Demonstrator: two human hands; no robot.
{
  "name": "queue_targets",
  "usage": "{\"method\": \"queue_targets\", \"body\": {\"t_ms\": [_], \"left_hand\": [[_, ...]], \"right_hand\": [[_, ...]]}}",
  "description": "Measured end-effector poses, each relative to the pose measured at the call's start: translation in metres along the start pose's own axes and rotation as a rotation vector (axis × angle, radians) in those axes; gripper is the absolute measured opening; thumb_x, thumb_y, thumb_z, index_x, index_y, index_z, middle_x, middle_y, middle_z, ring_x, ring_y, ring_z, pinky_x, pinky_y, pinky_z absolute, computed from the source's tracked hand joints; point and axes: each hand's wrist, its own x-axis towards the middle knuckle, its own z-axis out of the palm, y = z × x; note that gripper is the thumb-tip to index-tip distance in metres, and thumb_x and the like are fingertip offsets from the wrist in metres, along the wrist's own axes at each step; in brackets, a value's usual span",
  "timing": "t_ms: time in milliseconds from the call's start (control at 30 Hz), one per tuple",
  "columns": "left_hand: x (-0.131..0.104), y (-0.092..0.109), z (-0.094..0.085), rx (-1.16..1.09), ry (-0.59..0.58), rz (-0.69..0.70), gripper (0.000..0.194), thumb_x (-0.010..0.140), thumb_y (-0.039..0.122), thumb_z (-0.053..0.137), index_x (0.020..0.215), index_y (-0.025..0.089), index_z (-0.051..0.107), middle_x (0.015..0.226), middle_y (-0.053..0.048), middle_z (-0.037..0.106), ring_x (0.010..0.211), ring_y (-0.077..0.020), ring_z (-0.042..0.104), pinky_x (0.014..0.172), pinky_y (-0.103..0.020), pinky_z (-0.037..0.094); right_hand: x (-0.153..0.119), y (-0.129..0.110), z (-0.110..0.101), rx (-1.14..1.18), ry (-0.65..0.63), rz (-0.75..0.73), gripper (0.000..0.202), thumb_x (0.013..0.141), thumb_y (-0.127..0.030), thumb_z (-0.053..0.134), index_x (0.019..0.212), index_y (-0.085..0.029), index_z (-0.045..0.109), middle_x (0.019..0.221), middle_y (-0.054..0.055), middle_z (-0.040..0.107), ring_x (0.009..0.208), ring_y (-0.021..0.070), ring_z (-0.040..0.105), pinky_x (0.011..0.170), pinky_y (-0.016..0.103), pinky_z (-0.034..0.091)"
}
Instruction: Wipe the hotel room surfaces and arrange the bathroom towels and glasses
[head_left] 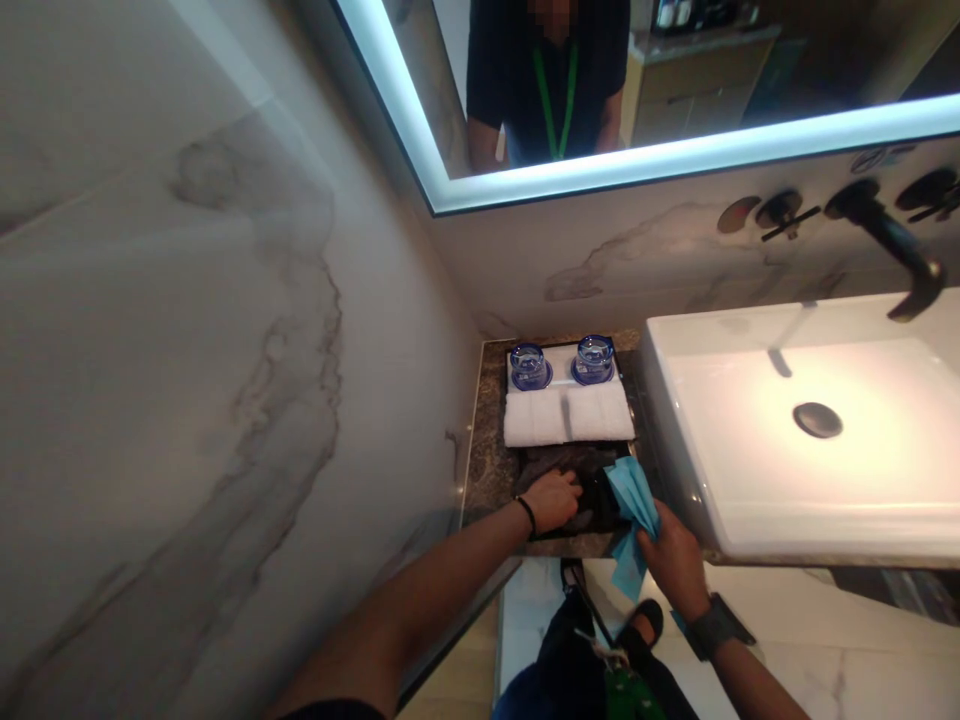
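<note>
My right hand [675, 560] is closed on a crumpled light-blue cloth [634, 495], just right of a black tray [600, 512] on the dark stone counter. My left hand [553, 499], with a black band at its wrist, rests on dark cloth-like material [544, 462] in the front part of the tray. Its fingers are bent, and whether they grip the material is unclear. Behind the hands lie two folded white towels [534, 418]. Two blue-tinted glasses, one at left [529, 366] and one at right [593, 359], stand upside down at the back of the tray.
A white rectangular sink [727, 470] is on the right, below a black wall faucet [892, 235]. The marble wall [300, 400] borders the counter's left side. Above hangs a lit mirror [645, 160] reflecting a person with a green lanyard.
</note>
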Motion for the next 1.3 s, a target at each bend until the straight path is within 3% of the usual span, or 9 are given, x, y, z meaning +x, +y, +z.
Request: {"method": "queue_targets", "body": {"t_ms": [133, 367, 567, 733, 833, 967, 1067, 1200, 1300], "left_hand": [[0.001, -0.007, -0.002, -0.002, 0.056, -0.217, 0.018, 0.087, 0.013, 0.054, 0.081, 0.011, 0.071, 0.101, -0.014, 0.062, 0.100, -0.0259, 0.052, 0.072, -0.032, 0.044], [0.016, 0.022, 0.005, -0.162, 0.196, -0.587, 0.031, 0.090, 0.009, 0.036, 0.104, 0.008, 0.064, 0.117, -0.020, 0.053, 0.108, -0.0308, 0.051, 0.081, -0.041, 0.049], [0.032, 0.046, 0.009, -0.478, 0.315, -0.610, 0.033, 0.078, 0.002, 0.045, 0.101, 0.013, 0.067, 0.109, -0.013, 0.061, 0.105, -0.0245, 0.056, 0.093, -0.038, 0.047], [0.049, 0.043, -0.001, -0.829, 0.426, -0.596, 0.045, 0.070, -0.005, 0.039, 0.099, 0.012, 0.068, 0.094, -0.006, 0.070, 0.088, -0.0144, 0.064, 0.079, -0.024, 0.051], [0.023, 0.032, -0.019, -0.981, 0.502, -0.610, 0.050, 0.069, -0.003, 0.037, 0.108, 0.010, 0.064, 0.096, -0.007, 0.072, 0.084, -0.0139, 0.066, 0.073, -0.023, 0.052], [-0.069, 0.021, -0.061, -1.139, 0.656, -0.571, 0.041, 0.066, 0.002, 0.041, 0.094, 0.012, 0.069, 0.094, -0.005, 0.072, 0.089, -0.0168, 0.065, 0.083, -0.028, 0.051], [-0.134, 0.016, -0.085, -0.934, 0.803, -0.635, 0.039, 0.065, 0.003, 0.041, 0.088, 0.017, 0.069, 0.095, -0.002, 0.070, 0.096, -0.0169, 0.062, 0.094, -0.030, 0.047], [-0.147, 0.012, -0.065, -0.438, 0.824, -0.966, 0.039, 0.076, 0.004, 0.039, 0.100, 0.017, 0.067, 0.110, -0.008, 0.062, 0.105, -0.0209, 0.056, 0.096, -0.035, 0.045], [-0.123, 0.014, -0.026, -0.274, 0.464, -1.014, 0.037, 0.083, 0.010, 0.047, 0.116, 0.016, 0.062, 0.122, -0.013, 0.057, 0.107, -0.0263, 0.054, 0.090, -0.038, 0.047]], "right_hand": [[0.001, 0.000, 0.001, -0.001, -0.019, 0.015, 0.043, 0.080, -0.029, 0.038, 0.117, -0.013, 0.052, 0.109, 0.015, 0.064, 0.095, 0.0302, 0.063, 0.084, 0.041, 0.048], [0.001, 0.000, 0.000, -0.008, -0.028, 0.026, 0.043, 0.080, -0.029, 0.037, 0.118, -0.014, 0.052, 0.107, 0.014, 0.065, 0.096, 0.0296, 0.063, 0.085, 0.040, 0.048], [0.001, 0.001, -0.004, -0.007, -0.030, -0.006, 0.047, 0.079, -0.034, 0.036, 0.118, -0.012, 0.053, 0.108, 0.014, 0.064, 0.098, 0.0304, 0.062, 0.086, 0.040, 0.047], [0.001, 0.000, -0.010, -0.019, -0.042, 0.012, 0.047, 0.078, -0.038, 0.038, 0.116, -0.015, 0.054, 0.096, 0.011, 0.066, 0.088, 0.0289, 0.064, 0.077, 0.038, 0.048], [0.000, 0.000, -0.012, -0.012, -0.044, 0.035, 0.050, 0.077, -0.043, 0.038, 0.116, -0.015, 0.054, 0.091, 0.011, 0.067, 0.087, 0.0300, 0.064, 0.075, 0.038, 0.048], [0.000, -0.001, -0.016, 0.023, -0.057, 0.056, 0.053, 0.075, -0.048, 0.038, 0.113, -0.015, 0.055, 0.083, 0.009, 0.067, 0.080, 0.0276, 0.065, 0.072, 0.036, 0.048], [0.001, -0.004, -0.018, 0.047, -0.066, 0.071, 0.052, 0.073, -0.050, 0.039, 0.108, -0.015, 0.056, 0.078, 0.008, 0.066, 0.076, 0.0261, 0.064, 0.070, 0.035, 0.048], [0.006, -0.015, -0.017, 0.059, -0.078, 0.084, 0.053, 0.072, -0.049, 0.039, 0.109, -0.015, 0.056, 0.078, 0.007, 0.067, 0.075, 0.0255, 0.064, 0.069, 0.034, 0.048], [0.012, -0.023, -0.021, 0.066, -0.085, 0.086, 0.050, 0.071, -0.049, 0.040, 0.105, -0.016, 0.057, 0.077, 0.006, 0.066, 0.073, 0.0243, 0.064, 0.068, 0.034, 0.047]]}}
